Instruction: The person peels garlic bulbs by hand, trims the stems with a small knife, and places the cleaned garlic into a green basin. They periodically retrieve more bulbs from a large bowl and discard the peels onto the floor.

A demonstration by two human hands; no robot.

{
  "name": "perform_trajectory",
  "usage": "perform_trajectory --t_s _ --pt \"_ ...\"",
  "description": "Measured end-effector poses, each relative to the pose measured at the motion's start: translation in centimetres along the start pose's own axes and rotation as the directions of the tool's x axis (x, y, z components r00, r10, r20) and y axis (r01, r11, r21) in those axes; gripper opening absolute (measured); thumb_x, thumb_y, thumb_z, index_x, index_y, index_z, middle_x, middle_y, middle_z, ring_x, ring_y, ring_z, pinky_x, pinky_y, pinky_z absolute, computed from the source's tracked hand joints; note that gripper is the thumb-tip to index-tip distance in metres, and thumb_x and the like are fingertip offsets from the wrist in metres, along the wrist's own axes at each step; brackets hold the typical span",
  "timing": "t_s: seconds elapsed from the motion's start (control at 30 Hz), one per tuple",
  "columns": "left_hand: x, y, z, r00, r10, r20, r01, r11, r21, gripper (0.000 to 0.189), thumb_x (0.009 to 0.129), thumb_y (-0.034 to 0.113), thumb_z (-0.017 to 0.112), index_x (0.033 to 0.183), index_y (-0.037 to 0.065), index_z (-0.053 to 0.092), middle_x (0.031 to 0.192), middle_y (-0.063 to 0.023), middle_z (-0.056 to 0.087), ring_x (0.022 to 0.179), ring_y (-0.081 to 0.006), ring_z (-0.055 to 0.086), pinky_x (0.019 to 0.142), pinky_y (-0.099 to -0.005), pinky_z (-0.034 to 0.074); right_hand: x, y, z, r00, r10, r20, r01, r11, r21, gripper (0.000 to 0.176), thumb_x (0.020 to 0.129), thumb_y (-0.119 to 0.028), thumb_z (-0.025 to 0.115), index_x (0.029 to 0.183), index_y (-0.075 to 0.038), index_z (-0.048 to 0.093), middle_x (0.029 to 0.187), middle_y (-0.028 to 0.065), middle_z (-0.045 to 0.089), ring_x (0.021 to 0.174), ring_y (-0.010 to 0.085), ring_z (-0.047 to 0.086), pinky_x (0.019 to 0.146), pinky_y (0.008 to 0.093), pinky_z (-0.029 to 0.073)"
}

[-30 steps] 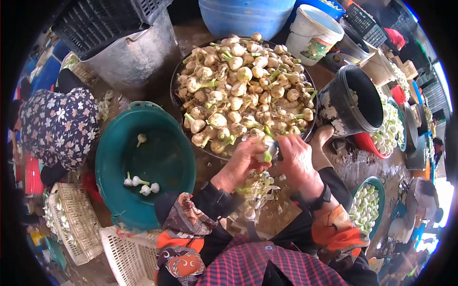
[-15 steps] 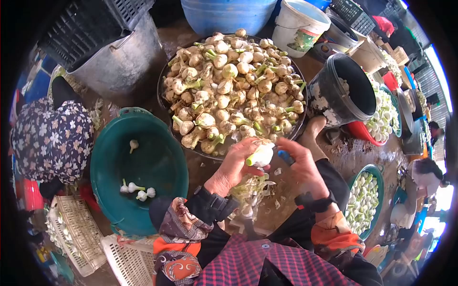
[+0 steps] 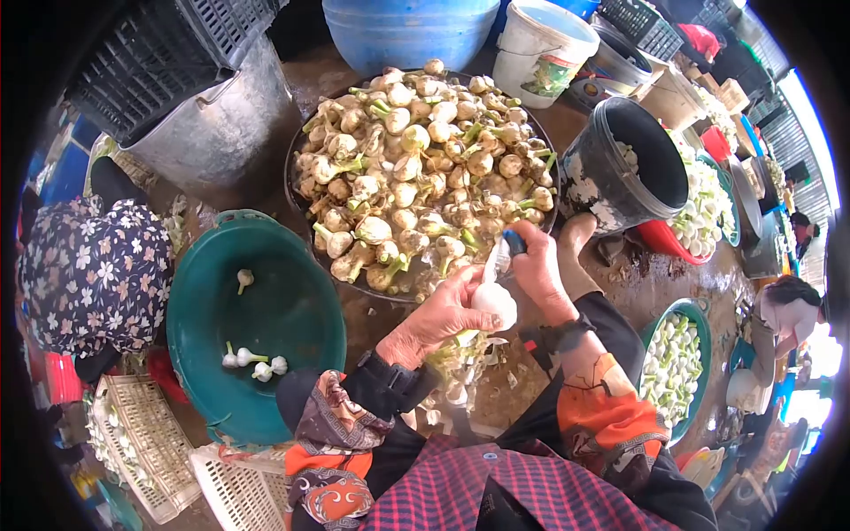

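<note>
Fingers of my left hand (image 3: 434, 320) wrap round a peeled white garlic bulb (image 3: 496, 305) in front of my lap. My right hand (image 3: 542, 270) is closed on the blue handle of a small knife (image 3: 513, 242), whose pale blade points down at the bulb. Just beyond both hands, a wide round tray (image 3: 290, 190) bears a heap of unpeeled garlic bulbs (image 3: 416, 137). Peelings (image 3: 465, 363) hang and lie below my hands. Several white bulbs rest in the green tub (image 3: 257, 310) on the left.
A metal bucket (image 3: 221, 133) with a black crate (image 3: 146, 75) stands at upper left; a black bucket (image 3: 611, 177) is right of the tray. Green basket (image 3: 704, 363) of garlic at right. A person in flowered clothing (image 3: 97, 274) is on the left.
My right hand has moved up and the knife now meets the bulb from above. The bulb has been turned in my left hand, its green stem no longer pointing left.
</note>
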State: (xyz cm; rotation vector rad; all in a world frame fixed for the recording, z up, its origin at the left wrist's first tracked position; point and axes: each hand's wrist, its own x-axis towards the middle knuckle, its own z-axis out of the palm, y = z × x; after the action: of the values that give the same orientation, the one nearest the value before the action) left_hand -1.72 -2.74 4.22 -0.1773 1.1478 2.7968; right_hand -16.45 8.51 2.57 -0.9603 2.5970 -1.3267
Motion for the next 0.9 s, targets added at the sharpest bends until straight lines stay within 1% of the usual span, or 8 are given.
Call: perform_trajectory --t_s 0.07,0.23,0.37,0.53,0.6,0.7,0.83,0.9 --pt "0.2 -0.8 -1.4 0.997 -0.003 -0.071 0.0 0.999 -0.043 0.076 0.068 -0.001 0.075 0.131 0.001 0.033 0.103 -0.0091 0.059 0.09 -0.0172 0.061 0.073 -0.0297 0.052 -2.7 2.8 1.7 0.953 0.083 0.291 -0.043 0.989 -0.142 0.015 0.069 -0.002 0.054 0.08 -0.006 0.063 0.074 0.0188 0.062 0.076 0.0367 0.061 0.066 0.0439 0.048" --pt "0.2 -0.5 -1.8 0.975 0.048 -0.218 -0.063 0.996 -0.062 0.048 0.082 0.014 0.065 0.124 0.002 0.045 0.102 -0.0106 0.06 0.085 -0.0183 0.063 0.06 -0.0291 0.053 -7.9 0.4 -1.7 0.336 0.406 0.85 0.312 0.803 -0.508 0.056 0.071 -0.008 0.063 0.123 0.0 0.047 0.096 0.0193 0.063 0.093 0.034 0.061 0.082 0.0418 0.048" --pt "0.4 -1.5 -2.0 0.957 0.004 -0.29 -0.033 0.995 -0.096 0.033 0.093 0.025 0.049 0.113 0.0 0.053 0.098 -0.0103 0.063 0.086 -0.0193 0.063 0.067 -0.0332 0.055 -6.8 -1.3 -3.9 0.876 -0.004 0.482 -0.086 0.983 0.164 0.073 0.068 -0.009 0.074 0.132 -0.005 0.04 0.128 0.0196 0.046 0.122 0.0277 0.043 0.097 0.0346 0.039" --pt "0.7 -2.2 -0.4 0.961 -0.093 -0.259 0.067 0.992 -0.105 0.03 0.094 0.023 0.046 0.106 -0.002 0.056 0.097 -0.0125 0.063 0.086 -0.0208 0.064 0.071 -0.0348 0.056 -6.7 -2.3 -1.6 0.972 -0.001 0.236 -0.115 0.87 0.479 0.048 0.081 -0.014 0.066 0.123 -0.001 0.048 0.121 0.0137 0.051 0.113 0.0258 0.05 0.097 0.0369 0.041" --pt "0.7 -2.4 -0.3 0.95 -0.085 -0.299 0.098 0.995 0.028 0.025 0.092 0.018 0.052 0.107 -0.001 0.058 0.088 -0.0123 0.065 0.074 -0.0194 0.066 0.064 -0.0298 0.056 -6.4 -2.4 -2.2 0.821 0.409 0.397 -0.454 0.049 0.889 0.036 0.088 -0.013 0.055 0.12 0.002 0.049 0.112 0.0141 0.056 0.101 0.026 0.057 0.089 0.0392 0.047" --pt "0.9 -3.4 -1.3 0.945 -0.177 -0.275 0.227 0.96 0.162 0.037 0.089 0.015 0.056 0.122 -0.001 0.049 0.073 -0.0103 0.065 0.058 -0.0159 0.065 0.051 -0.0252 0.054 -6.7 0.4 -6.7 0.941 0.242 0.237 -0.227 -0.067 0.972 0.044 0.086 -0.022 0.056 0.12 0.003 0.046 0.109 0.0152 0.057 0.094 0.0288 0.06 0.081 0.0404 0.051" --pt "0.1 -3.0 0.7 0.867 -0.446 -0.224 0.453 0.512 0.73 0.07 0.087 0.026 0.057 0.14 0.001 0.018 0.07 -0.0131 0.064 0.048 -0.0139 0.06 0.04 -0.0237 0.048 -9.5 9.3 -21.9 0.91 0.358 -0.21 0.007 0.493 0.87 0.044 0.085 -0.025 0.056 0.122 -0.003 0.048 0.108 0.0118 0.058 0.095 0.0224 0.059 0.077 0.0355 0.051" --pt "0.1 -5.6 -1.2 0.943 -0.234 -0.235 0.253 0.052 0.966 0.052 0.084 0.035 0.059 0.118 -0.002 0.047 0.072 -0.0177 0.064 0.058 -0.0273 0.063 0.055 -0.0348 0.05 -12.8 13.8 -29.7 0.773 0.518 -0.367 -0.158 0.717 0.679 0.042 0.083 -0.012 0.052 0.124 -0.003 0.048 0.11 0.0106 0.058 0.096 0.0197 0.059 0.078 0.0323 0.05"
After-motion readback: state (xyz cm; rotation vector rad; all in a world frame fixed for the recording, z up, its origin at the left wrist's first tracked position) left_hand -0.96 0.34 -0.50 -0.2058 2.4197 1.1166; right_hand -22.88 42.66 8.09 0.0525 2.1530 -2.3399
